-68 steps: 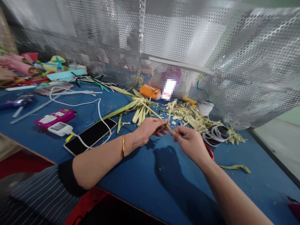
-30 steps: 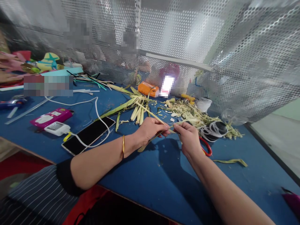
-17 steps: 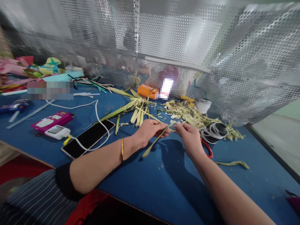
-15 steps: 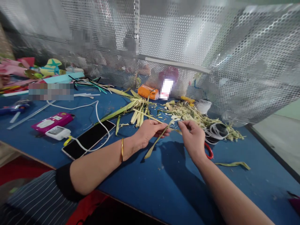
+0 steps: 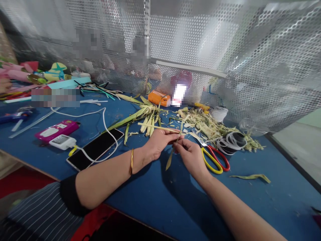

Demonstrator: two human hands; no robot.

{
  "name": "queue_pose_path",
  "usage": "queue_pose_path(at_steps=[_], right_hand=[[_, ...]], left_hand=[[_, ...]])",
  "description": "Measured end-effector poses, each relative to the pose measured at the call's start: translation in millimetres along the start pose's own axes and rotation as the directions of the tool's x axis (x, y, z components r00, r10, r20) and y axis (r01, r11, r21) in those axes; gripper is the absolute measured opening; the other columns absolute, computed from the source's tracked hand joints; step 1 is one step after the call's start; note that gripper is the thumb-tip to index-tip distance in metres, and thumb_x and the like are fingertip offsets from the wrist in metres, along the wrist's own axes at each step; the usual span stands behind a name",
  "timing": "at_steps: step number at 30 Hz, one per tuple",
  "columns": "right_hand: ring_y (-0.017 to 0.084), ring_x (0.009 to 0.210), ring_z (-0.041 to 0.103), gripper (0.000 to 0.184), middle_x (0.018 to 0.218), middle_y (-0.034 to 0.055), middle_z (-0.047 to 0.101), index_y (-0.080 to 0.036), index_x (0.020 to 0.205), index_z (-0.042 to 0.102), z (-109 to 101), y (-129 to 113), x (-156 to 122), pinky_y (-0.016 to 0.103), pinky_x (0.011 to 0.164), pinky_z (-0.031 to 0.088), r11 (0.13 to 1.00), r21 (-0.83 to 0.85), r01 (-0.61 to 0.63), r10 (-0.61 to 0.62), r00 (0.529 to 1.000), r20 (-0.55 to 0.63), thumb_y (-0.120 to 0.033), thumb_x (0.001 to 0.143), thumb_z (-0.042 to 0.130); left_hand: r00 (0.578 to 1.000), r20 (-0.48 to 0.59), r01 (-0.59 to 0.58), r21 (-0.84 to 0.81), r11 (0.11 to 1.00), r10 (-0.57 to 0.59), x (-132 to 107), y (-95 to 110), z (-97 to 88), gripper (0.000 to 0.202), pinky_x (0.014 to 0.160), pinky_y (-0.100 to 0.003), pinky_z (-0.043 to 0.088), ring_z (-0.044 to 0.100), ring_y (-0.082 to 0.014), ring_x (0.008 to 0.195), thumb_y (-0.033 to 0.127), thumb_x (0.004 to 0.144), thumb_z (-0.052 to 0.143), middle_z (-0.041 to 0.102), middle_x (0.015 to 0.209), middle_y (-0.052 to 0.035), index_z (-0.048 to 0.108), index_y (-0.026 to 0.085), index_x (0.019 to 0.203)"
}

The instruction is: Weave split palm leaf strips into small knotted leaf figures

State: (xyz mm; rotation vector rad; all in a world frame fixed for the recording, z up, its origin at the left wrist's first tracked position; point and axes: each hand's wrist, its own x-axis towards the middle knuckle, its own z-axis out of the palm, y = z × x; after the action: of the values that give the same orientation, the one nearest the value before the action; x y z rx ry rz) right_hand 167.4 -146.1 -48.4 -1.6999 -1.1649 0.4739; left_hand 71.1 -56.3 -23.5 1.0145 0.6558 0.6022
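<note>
My left hand [image 5: 159, 143], with a gold bangle on the wrist, pinches a thin pale stick [image 5: 156, 127] that points out to the left. A narrow dried green leaf strip [image 5: 169, 161] crosses the stick's right end and hangs below the fingers. Close against it, my right hand [image 5: 192, 156] has thumb and fingers closed on the strip. The exact contact between the fingertips is partly hidden. Just right of my right hand lie scissors [image 5: 213, 160] with one yellow and one red handle loop.
Behind the hands lie a bundle of husk leaves [image 5: 140, 113] and a heap of plant scraps [image 5: 200, 125]. A wound spool [image 5: 232, 143] and a loose leaf [image 5: 252, 176] are at right. Leftward are a phone [image 5: 96, 150], a cable and a magenta device [image 5: 57, 130]. Perforated sheeting [image 5: 190, 36] stands behind.
My right hand has moved left and down to meet my left hand at the leaf strip, uncovering the scissors. The stick now lies flatter, and the strip hangs more steeply.
</note>
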Motion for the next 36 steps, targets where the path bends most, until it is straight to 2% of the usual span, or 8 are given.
queue_pose_path(at_steps=[6,11,19,22,25,27,31,36], right_hand=[[0.015,0.065,0.046,0.022,0.065,-0.0011,0.052,-0.022,0.060,0.042,-10,-5,2,0.027,0.062,0.036,0.988,-0.065,0.143,-0.136,0.986,0.099,-0.027,0.080,0.049],[0.017,0.074,0.055,0.016,0.077,0.0024,0.061,-0.020,0.067,0.054,-16,-8,5,0.028,0.071,0.041,0.971,-0.078,0.225,-0.207,0.960,0.190,-0.019,0.080,0.044],[0.016,0.069,0.054,0.022,0.072,0.0014,0.058,-0.022,0.063,0.046,-11,-2,3,0.026,0.064,0.039,0.903,-0.253,0.348,-0.314,0.935,0.163,-0.020,0.085,0.045],[0.018,0.070,0.056,0.025,0.074,0.0026,0.060,-0.022,0.069,0.052,-17,-4,3,0.029,0.066,0.039,0.795,-0.458,0.398,-0.418,0.906,0.061,-0.027,0.092,0.047],[0.024,0.091,0.059,0.013,0.098,0.0095,0.065,-0.020,0.095,0.061,-28,-5,7,0.034,0.079,0.039,0.634,-0.659,0.404,-0.588,0.806,-0.071,-0.028,0.092,0.051],[0.025,0.096,0.058,0.016,0.104,0.0102,0.066,-0.020,0.102,0.062,-35,-3,10,0.037,0.083,0.037,0.547,-0.733,0.405,-0.635,0.771,-0.049,-0.027,0.091,0.055],[0.021,0.084,0.059,0.013,0.086,0.0038,0.069,-0.021,0.085,0.066,-37,1,14,0.036,0.083,0.035,0.468,-0.752,0.464,-0.645,0.761,0.069,-0.023,0.092,0.054],[0.018,0.074,0.057,0.019,0.080,0.0025,0.069,-0.021,0.082,0.067,-35,0,13,0.036,0.089,0.032,0.331,-0.821,0.464,-0.676,0.724,0.137,-0.019,0.093,0.052]], left_hand=[[0.997,-0.042,-0.065,0.020,0.998,0.066,3,-1,-1.0,0.014,0.076,-0.030,0.051,0.066,-0.0136,0.069,0.004,0.066,0.073,0.073,0.073,-0.0046,0.073,0.013,0.077],[0.991,-0.081,-0.105,0.050,0.993,0.109,2,0,0.1,0.012,0.070,-0.029,0.050,0.063,-0.0125,0.062,0.003,0.064,0.072,0.070,0.066,-0.0036,0.072,0.012,0.073],[0.996,-0.047,-0.073,-0.010,0.997,0.073,2,1,-0.9,0.018,0.077,-0.030,0.050,0.065,-0.0135,0.069,0.005,0.066,0.072,0.072,0.071,-0.0037,0.072,0.013,0.081],[0.999,-0.009,-0.047,-0.050,0.998,0.046,2,6,-2.9,0.015,0.079,-0.030,0.049,0.066,-0.0133,0.071,0.009,0.070,0.071,0.072,0.073,-0.0033,0.071,0.014,0.084],[1.000,0.008,-0.003,-0.027,1.000,0.003,0,10,-4.8,0.012,0.076,-0.028,0.049,0.065,-0.0125,0.067,0.011,0.073,0.070,0.071,0.072,-0.0021,0.071,0.015,0.084],[0.999,0.040,0.035,-0.018,0.999,-0.034,-1,10,-5.6,0.008,0.074,-0.028,0.049,0.066,-0.0137,0.067,0.016,0.074,0.071,0.071,0.073,-0.0028,0.071,0.016,0.083],[0.991,0.079,0.111,-0.036,0.993,-0.108,-3,8,-6.1,0.011,0.069,-0.027,0.050,0.065,-0.0130,0.062,0.025,0.076,0.072,0.071,0.074,-0.0039,0.070,0.015,0.078],[0.983,0.097,0.155,0.015,0.988,-0.156,-2,7,-6.8,0.009,0.059,-0.025,0.050,0.061,-0.0092,0.051,0.022,0.081,0.067,0.071,0.073,-0.0045,0.071,0.015,0.080]])
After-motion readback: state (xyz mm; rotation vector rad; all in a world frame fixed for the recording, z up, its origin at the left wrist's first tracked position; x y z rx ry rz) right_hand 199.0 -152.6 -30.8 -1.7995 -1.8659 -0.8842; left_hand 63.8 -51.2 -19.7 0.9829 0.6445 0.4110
